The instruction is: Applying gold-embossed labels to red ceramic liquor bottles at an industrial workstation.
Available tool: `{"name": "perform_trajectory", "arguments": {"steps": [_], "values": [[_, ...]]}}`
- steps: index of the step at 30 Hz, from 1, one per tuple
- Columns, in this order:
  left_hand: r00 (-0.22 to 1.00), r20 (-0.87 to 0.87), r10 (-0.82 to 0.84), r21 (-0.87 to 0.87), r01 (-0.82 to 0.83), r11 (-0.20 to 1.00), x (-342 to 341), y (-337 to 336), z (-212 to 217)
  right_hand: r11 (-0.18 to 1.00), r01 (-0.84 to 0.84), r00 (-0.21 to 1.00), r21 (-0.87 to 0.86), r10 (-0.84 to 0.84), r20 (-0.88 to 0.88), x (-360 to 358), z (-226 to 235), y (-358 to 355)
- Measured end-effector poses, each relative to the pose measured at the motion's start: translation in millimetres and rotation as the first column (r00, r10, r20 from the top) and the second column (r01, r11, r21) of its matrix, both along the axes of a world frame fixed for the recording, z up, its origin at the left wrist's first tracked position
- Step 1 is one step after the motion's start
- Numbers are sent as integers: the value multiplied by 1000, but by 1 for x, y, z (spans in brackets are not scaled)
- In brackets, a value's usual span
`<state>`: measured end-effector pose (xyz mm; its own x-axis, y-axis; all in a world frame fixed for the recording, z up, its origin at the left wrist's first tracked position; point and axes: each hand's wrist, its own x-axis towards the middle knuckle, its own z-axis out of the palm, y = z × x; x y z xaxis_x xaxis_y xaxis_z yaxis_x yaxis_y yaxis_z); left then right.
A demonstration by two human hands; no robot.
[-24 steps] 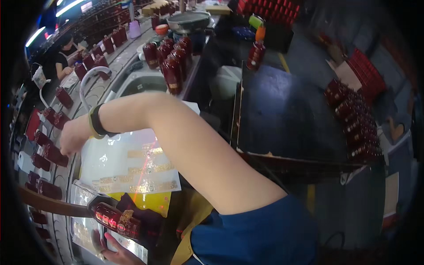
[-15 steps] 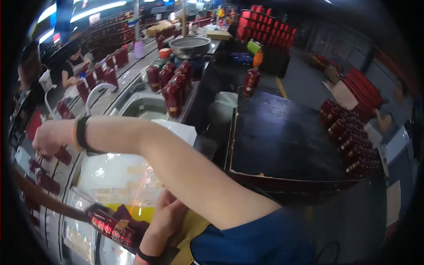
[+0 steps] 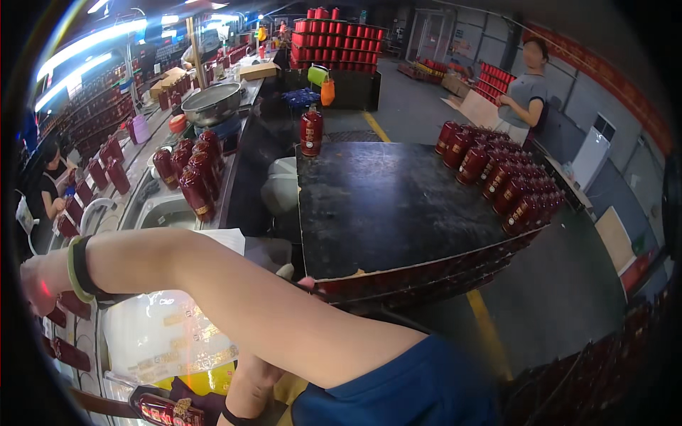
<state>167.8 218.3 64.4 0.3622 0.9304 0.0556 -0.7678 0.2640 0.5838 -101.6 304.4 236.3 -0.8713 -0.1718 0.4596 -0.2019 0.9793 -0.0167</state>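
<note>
My right arm, in a blue sleeve, stretches across to the left. My right hand [image 3: 44, 285] is at the left rim beside dark red bottles [image 3: 74, 304] lying on the line, a red light spot on it. Its fingers are too cut off to read. Under that arm, my left hand [image 3: 257, 376] has its fingers curled in front of a yellow apron [image 3: 288, 389]; whatever they hold is hidden. Left of it, a shiny red bottle with gold decoration [image 3: 167, 410] lies on its side on dark cloth, beside a brown strap or bar [image 3: 106, 405].
A sheet-covered worktop [image 3: 145, 334] lies under my arm. Beyond are a sink [image 3: 162, 211], standing red bottles [image 3: 193, 186] and a metal basin [image 3: 211, 101]. Right stands a black table [image 3: 398, 213] with a single bottle [image 3: 310, 133] and bottle rows [image 3: 490, 170]. Someone in grey [image 3: 527, 92] stands behind.
My view has turned to the right, so everything sits further left in it. My right hand is now closer to the left rim. The standing person is in fuller view.
</note>
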Motion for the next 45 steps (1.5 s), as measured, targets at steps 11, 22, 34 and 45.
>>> {"name": "perform_trajectory", "arguments": {"steps": [11, 22, 34, 45], "values": [[995, -101, 26, -1, -26, 1000, 1, -8, 8, 995, -97, 995, -33, 97, -1, 41, 11, -22], [992, -62, -114, 62, 118, 991, -9, -2, 5, 978, -173, 985, -114, 174, -6, 30, -2, -27], [799, -599, 54, -94, -137, 986, -39, -50, -24, 946, -260, 955, -194, 282, 94, -54, -50, -56], [113, -661, 742, 257, -894, 366, -105, -220, 6, 745, -263, 880, -614, 446, 164, 61, -148, -30]]}}
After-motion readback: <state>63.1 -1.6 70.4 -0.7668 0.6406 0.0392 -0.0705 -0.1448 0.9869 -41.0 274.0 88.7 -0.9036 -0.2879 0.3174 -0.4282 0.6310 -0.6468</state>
